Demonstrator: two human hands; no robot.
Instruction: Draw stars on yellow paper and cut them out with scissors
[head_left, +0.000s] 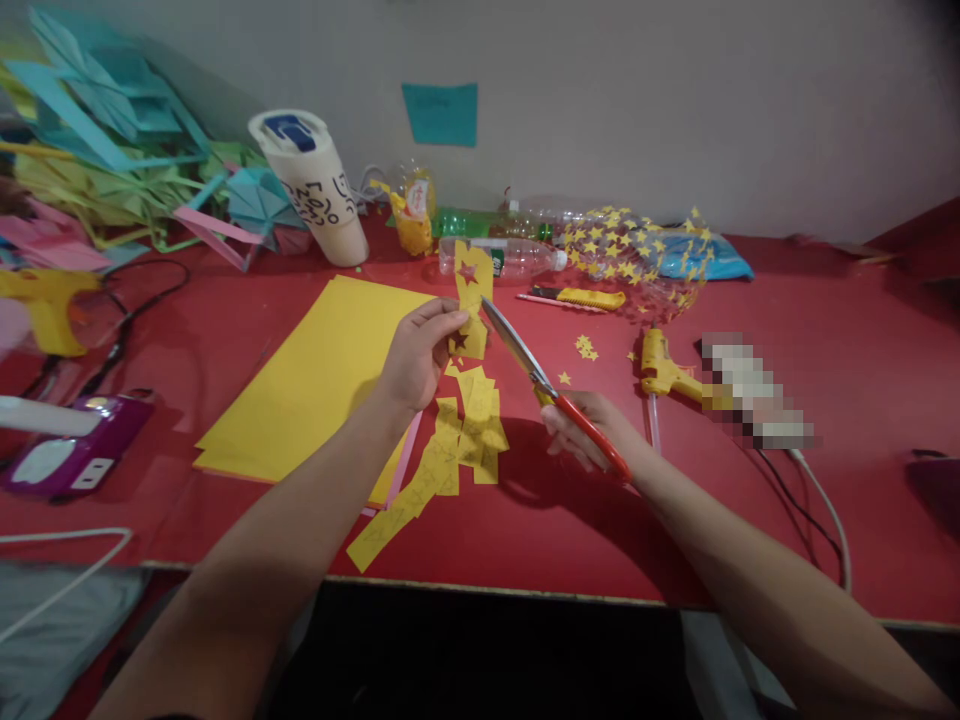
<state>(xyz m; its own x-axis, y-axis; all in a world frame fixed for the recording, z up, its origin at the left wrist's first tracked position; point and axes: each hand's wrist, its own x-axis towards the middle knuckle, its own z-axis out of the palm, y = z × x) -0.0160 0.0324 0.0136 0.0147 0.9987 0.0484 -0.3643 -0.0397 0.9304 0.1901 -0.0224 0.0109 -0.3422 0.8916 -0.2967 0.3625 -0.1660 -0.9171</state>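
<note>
Pinched in my left hand (420, 350) is a yellow paper strip (474, 272) with star-shaped holes cut through it. My right hand (589, 430) grips red-handled scissors (521, 350), their blade tips at the strip's right edge. Whether the blades are apart is hard to make out. Below the strip lie several yellow paper pieces (480, 425) marked with star outlines. To the right rest some small cut-out stars (586, 347) and a single star (564, 378). Under and beside my left forearm is a stack of yellow paper sheets (315, 370).
Along the wall stand a white tumbler (315, 190) and plastic bottles (510, 258), one covered with stars (622, 245). A utility knife (589, 298), a glue gun (660, 365) and a blurred-out device (757, 390) lie right. Folded paper shapes (112, 150) and another glue gun (52, 300) are left.
</note>
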